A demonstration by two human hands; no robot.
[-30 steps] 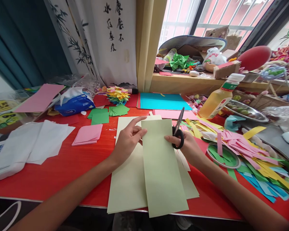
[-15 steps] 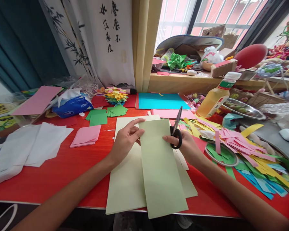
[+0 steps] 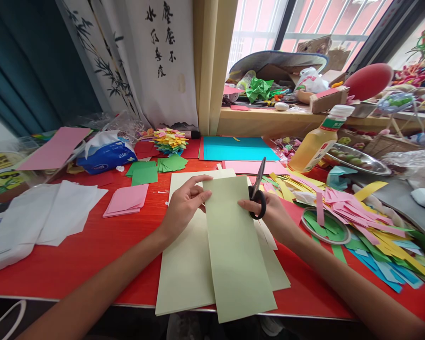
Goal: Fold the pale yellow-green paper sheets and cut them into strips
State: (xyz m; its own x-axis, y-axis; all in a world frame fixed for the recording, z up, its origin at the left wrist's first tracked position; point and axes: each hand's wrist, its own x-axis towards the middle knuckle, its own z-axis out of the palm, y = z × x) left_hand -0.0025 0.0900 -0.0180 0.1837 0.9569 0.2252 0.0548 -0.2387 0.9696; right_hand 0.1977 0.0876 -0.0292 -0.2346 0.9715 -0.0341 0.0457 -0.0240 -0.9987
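Observation:
A long pale green paper strip (image 3: 239, 250) is tilted in front of me, its lower end reaching past the table's front edge. My left hand (image 3: 189, 200) pinches its upper left edge between thumb and fingers. My right hand (image 3: 272, 210) holds black-handled scissors (image 3: 258, 189), blades pointing up and away. The right thumb rests on the strip's upper right edge; the other right fingers are partly hidden behind it. Beneath lie larger pale sheets (image 3: 184, 274) on the red table, partly covered by the strip and my left hand.
Pink squares (image 3: 125, 200) and green squares (image 3: 145, 174) lie to the left, near a blue tissue pack (image 3: 108, 156). Cut paper strips (image 3: 364, 208) and a round tin lid (image 3: 326, 226) crowd the right. A juice bottle (image 3: 315, 144) stands behind them. Blue sheets (image 3: 241, 148) lie at the back.
The strip, both hands and the scissors have shifted very slightly left. Both grips look the same, and nothing else has visibly moved.

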